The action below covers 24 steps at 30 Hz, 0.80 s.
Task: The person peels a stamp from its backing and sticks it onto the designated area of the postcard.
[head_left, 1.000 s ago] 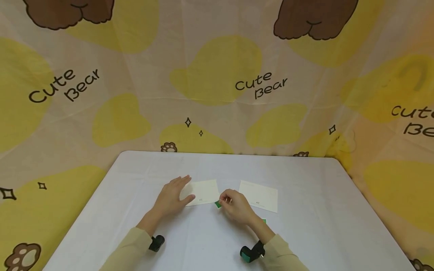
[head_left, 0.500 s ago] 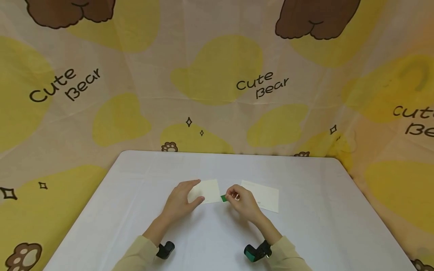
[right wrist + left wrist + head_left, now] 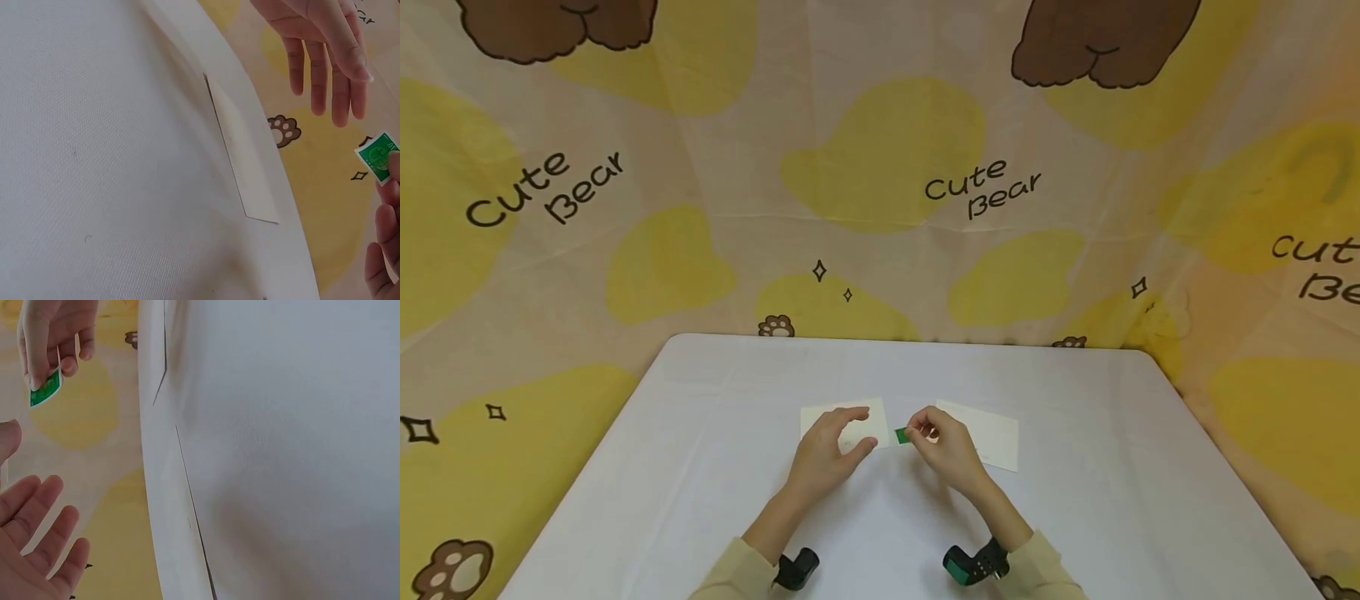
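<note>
Between thumb and fingertips my right hand [image 3: 951,447] pinches a small green postage stamp [image 3: 902,436] with a white perforated border, held up over the table. In the right wrist view the stamp [image 3: 379,157] shows its green printed face. My left hand [image 3: 826,452] hovers just left of it, thumb and fingers apart, holding nothing. Beneath the left hand lies a cream envelope or card [image 3: 877,417], partly covered by the fingers. A second cream envelope or card [image 3: 998,432] lies behind and right of the right hand, partly hidden by it.
Both cream pieces lie flat on the white table [image 3: 760,367]. Behind the table hangs a patterned cloth [image 3: 880,150] with yellow patches. A black wrist camera [image 3: 797,569] sits on the left forearm, another camera [image 3: 973,564] on the right.
The right hand has lifted the stamp up and slightly right from near the left cream piece's corner. My left hand has moved right, off that piece's left side, toward the stamp.
</note>
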Each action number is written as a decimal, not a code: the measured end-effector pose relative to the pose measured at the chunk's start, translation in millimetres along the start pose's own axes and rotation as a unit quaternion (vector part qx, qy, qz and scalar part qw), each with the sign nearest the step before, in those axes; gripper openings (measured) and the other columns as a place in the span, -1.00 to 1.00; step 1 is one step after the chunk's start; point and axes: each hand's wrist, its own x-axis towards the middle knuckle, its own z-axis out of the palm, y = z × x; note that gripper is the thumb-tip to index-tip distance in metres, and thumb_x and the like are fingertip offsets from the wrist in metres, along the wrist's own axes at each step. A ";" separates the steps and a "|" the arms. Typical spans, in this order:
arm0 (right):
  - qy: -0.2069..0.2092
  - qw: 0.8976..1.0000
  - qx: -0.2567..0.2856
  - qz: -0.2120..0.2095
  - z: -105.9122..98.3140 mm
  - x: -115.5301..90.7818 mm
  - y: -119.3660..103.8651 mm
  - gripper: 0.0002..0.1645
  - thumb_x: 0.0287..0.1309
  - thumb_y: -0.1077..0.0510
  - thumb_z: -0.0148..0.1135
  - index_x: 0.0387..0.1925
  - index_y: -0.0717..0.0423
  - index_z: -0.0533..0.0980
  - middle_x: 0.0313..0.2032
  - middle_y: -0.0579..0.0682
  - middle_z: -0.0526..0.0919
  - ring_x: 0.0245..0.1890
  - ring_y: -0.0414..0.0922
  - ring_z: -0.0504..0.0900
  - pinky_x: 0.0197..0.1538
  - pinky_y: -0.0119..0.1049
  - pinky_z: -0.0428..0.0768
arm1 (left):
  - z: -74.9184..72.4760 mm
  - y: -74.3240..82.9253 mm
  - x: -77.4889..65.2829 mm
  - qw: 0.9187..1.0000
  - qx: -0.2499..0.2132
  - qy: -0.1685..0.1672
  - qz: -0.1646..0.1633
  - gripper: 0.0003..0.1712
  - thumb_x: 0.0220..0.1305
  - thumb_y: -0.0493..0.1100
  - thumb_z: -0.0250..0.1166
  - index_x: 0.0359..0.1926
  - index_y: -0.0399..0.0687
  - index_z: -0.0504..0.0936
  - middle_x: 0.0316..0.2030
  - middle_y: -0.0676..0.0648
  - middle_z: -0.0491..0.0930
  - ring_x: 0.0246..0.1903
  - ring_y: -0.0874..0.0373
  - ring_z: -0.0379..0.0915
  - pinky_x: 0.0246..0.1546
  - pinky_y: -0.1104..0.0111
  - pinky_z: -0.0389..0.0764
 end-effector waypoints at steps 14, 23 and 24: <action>0.001 1.000 0.012 0.014 0.2 -4.7 -8.5 -0.84 0.02 0.25 0.30 -0.47 -0.07 0.50 -0.52 -0.29 0.48 -0.44 -0.28 0.43 -0.27 -0.40 0.47 | 14.9 20.1 1.4 0.995 -0.062 0.070 0.033 -0.71 -0.03 -0.21 0.43 -0.21 -0.03 0.63 -0.28 0.09 0.65 -0.23 0.21 0.54 -0.22 0.31 0.56; -0.002 1.000 0.022 0.002 0.1 -6.6 -7.8 -0.84 0.03 0.27 0.30 -0.46 -0.05 0.50 -0.52 -0.30 0.49 -0.44 -0.29 0.45 -0.25 -0.36 0.51 | 23.5 25.7 2.2 0.993 -0.084 0.082 0.030 -0.87 -0.04 -0.26 0.42 -0.41 0.00 0.66 -0.44 0.12 0.64 -0.35 0.29 0.55 -0.28 0.35 0.56; -0.001 1.000 0.022 0.000 0.1 -6.9 -7.9 -0.84 0.02 0.28 0.29 -0.46 -0.04 0.51 -0.52 -0.30 0.49 -0.44 -0.29 0.45 -0.24 -0.35 0.51 | 24.4 25.9 2.4 0.992 -0.084 0.085 0.030 -0.88 -0.04 -0.27 0.42 -0.43 0.01 0.66 -0.46 0.13 0.64 -0.37 0.30 0.54 -0.28 0.36 0.56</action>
